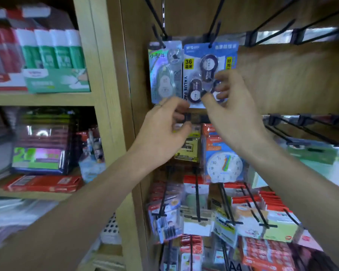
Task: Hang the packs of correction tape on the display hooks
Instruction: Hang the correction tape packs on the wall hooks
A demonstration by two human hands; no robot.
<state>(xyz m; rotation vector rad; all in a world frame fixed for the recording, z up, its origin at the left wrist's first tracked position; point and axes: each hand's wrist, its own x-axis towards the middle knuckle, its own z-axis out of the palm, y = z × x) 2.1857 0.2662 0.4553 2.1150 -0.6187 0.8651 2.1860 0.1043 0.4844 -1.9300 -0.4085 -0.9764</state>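
Two packs of correction tape hang side by side on black display hooks. The silver-green pack (164, 73) hangs on the left hook (158, 39). Beside it, the blue pack (192, 75), with three dark tape dispensers, hangs on a second hook (213, 35). My right hand (231, 114) holds the blue pack's lower right part, thumb under it and fingers over one dispenser. My left hand (162, 132) has its fingers curled at the blue pack's bottom left corner and seems to pinch the edge there.
Bare black hooks (274, 33) run along the rail to the right. Below hang a toy clock pack (224, 166) and several rows of crowded stationery packs (249, 218). A wooden post (114, 114) separates shelves with green glue-stick boxes (55, 59) on the left.
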